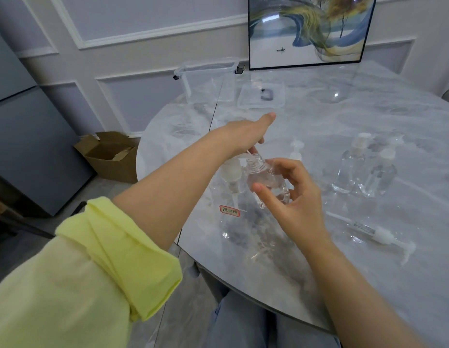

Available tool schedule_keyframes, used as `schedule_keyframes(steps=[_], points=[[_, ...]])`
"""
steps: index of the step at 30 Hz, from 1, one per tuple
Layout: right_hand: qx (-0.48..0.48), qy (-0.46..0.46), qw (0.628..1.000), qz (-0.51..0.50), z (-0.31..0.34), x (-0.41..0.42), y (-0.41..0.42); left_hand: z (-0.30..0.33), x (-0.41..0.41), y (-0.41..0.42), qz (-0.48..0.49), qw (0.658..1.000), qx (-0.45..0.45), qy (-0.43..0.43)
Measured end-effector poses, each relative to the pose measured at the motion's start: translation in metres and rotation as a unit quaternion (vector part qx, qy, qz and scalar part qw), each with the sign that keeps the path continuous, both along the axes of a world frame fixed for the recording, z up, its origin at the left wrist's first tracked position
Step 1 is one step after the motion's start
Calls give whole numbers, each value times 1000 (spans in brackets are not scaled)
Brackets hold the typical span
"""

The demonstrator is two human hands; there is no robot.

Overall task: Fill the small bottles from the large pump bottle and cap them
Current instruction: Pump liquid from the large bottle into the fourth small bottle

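A single wide-angle view is given, taken from the person's head and aimed forward and down across a round marble table (344,151). Both forearms are seen reaching away from the lens, so the hands are caught close, near the middle of the picture. Beyond the fingertips the wall and a framed picture (308,31) are taken in; nearer than the fingers, the lap is seen. Straight lines are bent towards the edges.

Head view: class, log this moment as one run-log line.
right hand: holds small bottle, uncapped, tilted | left hand: over large pump bottle | capped bottles: right
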State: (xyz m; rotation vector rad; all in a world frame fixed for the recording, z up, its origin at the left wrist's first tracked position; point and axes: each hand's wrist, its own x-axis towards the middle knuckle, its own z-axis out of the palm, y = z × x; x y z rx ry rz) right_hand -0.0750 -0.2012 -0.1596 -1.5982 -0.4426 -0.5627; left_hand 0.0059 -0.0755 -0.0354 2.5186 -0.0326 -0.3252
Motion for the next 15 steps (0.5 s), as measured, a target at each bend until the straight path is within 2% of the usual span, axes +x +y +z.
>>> schedule_keyframes(steps=[15], points=[[6,-1,1000,-10,0,0,1,2,3,1,-2,1000,-15,8]])
